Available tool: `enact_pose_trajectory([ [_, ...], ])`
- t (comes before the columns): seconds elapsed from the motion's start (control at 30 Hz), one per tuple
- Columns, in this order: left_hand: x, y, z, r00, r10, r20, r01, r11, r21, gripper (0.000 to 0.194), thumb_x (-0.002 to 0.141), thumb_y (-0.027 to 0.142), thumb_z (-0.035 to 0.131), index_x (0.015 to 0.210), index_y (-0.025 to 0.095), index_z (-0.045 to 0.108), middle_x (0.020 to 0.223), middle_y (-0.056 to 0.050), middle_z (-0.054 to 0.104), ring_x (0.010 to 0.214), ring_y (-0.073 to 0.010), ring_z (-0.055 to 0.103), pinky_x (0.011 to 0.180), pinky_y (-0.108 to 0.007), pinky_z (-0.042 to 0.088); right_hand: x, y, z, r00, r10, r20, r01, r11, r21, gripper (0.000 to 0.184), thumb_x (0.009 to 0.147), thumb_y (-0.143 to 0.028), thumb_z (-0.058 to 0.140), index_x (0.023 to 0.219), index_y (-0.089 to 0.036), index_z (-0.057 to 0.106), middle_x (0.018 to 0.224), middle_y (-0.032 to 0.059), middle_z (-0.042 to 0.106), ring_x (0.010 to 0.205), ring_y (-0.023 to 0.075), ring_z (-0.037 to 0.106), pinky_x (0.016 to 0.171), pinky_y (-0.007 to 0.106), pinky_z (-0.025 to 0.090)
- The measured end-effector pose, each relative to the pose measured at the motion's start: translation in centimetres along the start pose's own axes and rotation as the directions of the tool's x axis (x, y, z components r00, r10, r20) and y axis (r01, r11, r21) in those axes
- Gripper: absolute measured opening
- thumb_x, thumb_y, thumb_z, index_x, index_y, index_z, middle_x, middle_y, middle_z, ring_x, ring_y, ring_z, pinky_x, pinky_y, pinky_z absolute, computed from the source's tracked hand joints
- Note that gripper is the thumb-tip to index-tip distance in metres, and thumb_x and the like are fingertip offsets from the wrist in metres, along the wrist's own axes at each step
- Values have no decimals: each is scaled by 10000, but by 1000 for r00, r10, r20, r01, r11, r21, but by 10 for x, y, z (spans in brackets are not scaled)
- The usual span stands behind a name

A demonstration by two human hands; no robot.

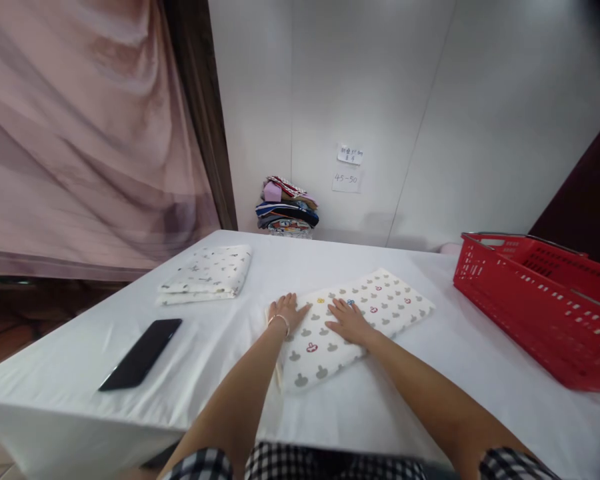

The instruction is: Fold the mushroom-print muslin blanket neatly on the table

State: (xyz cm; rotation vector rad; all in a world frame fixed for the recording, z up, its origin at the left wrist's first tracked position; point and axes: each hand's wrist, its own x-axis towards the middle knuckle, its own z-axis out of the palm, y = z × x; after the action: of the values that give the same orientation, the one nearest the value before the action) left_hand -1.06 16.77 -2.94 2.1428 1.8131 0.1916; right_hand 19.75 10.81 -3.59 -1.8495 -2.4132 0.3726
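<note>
A white cloth printed with grey, red, yellow and blue mushroom shapes [330,347] lies folded into a long strip in front of me. My left hand [286,315] rests flat on its left end, fingers spread, a bracelet on the wrist. Nearer the middle of the strip, my right hand [351,323] presses down with its fingers apart. Neither hand grips anything. Farther left lies a second white cloth with small dark prints [207,270], folded into a neat rectangle.
A black phone [141,355] lies on the white-covered table [200,373] at left. On the right stands a red plastic basket [535,300]. A pile of folded fabrics [287,207] sits beyond the back edge, below handwritten paper notes [347,180]. Pink curtain [80,133] hangs left.
</note>
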Motion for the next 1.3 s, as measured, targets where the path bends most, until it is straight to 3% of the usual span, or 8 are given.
enact_pose_trajectory([
  [0.17, -35, -6, -2, 998, 27, -51, -26, 999, 35, 678, 842, 595, 272, 1402, 215, 303, 1519, -73, 167, 1400, -243, 97, 1107, -505, 66, -14, -17, -3, 996, 87, -1, -87, 996, 30, 585, 899, -531, 289, 1384, -214, 366, 1508, 91, 190, 1384, 263, 124, 1072, 511, 113],
  [0.3, -77, -20, 23, 990, 116, -84, -113, 993, 45, 638, 847, 580, 320, 1384, 236, 335, 1507, -51, 231, 1399, -226, 107, 1117, -492, 83, -39, -44, 21, 992, -43, -120, 43, 999, -1, 570, 903, -559, 270, 1353, -241, 410, 1496, 80, 236, 1375, 260, 157, 1066, 519, 119],
  [0.43, -90, -23, 34, 989, 81, -125, -90, 994, -62, 540, 869, 543, 335, 1334, 276, 400, 1489, -24, 285, 1388, -199, 156, 1112, -474, 149, -51, -52, 36, 988, -75, -134, 71, 997, -36, 618, 902, -580, 247, 1375, -208, 388, 1485, 99, 258, 1367, 265, 184, 1072, 503, 118],
  [0.57, -90, -24, 27, 972, 11, -236, -57, 981, -188, 452, 875, 441, 396, 1250, 214, 507, 1452, -50, 357, 1366, -191, 226, 1110, -365, 223, -54, -48, 37, 977, -99, -190, 92, 995, -47, 563, 916, -535, 265, 1338, -207, 445, 1456, 90, 327, 1350, 253, 240, 1075, 478, 147],
  [0.67, -90, -32, 20, 930, -182, -320, 87, 954, -288, 420, 873, 365, 404, 1233, 183, 522, 1401, -69, 432, 1313, -187, 332, 1089, -308, 267, -62, -48, 38, 941, -149, -303, 148, 989, -25, 469, 938, -449, 273, 1290, -236, 499, 1378, 65, 453, 1310, 236, 324, 1079, 474, 155],
  [0.87, -75, -42, 3, 923, -339, -184, 260, 899, -353, 446, 820, 359, 470, 1211, 146, 512, 1142, -116, 639, 1081, -222, 573, 898, -303, 429, -71, -64, 47, 904, -342, -257, 350, 937, -17, 444, 927, -438, 335, 1278, -235, 516, 1360, 70, 473, 1287, 239, 359, 1063, 456, 215],
  [1.13, -43, -29, -6, 892, -425, -157, 360, 875, -324, 498, 767, 397, 538, 1170, 105, 514, 1255, -207, 544, 1147, -285, 529, 881, -339, 430, -68, -67, 54, 906, -348, -239, 346, 937, -52, 435, 922, -434, 364, 1295, -251, 492, 1399, 71, 424, 1304, 229, 320, 1060, 448, 204],
  [1.3, -23, -33, -16, 864, -496, -84, 444, 832, -333, 508, 683, 486, 598, 981, 76, 622, 983, -235, 671, 923, -356, 639, 686, -389, 488, -70, -69, 47, 881, -371, -292, 373, 926, -50, 406, 923, -432, 380, 1264, -250, 505, 1352, 70, 476, 1275, 218, 345, 1049, 429, 212],
])
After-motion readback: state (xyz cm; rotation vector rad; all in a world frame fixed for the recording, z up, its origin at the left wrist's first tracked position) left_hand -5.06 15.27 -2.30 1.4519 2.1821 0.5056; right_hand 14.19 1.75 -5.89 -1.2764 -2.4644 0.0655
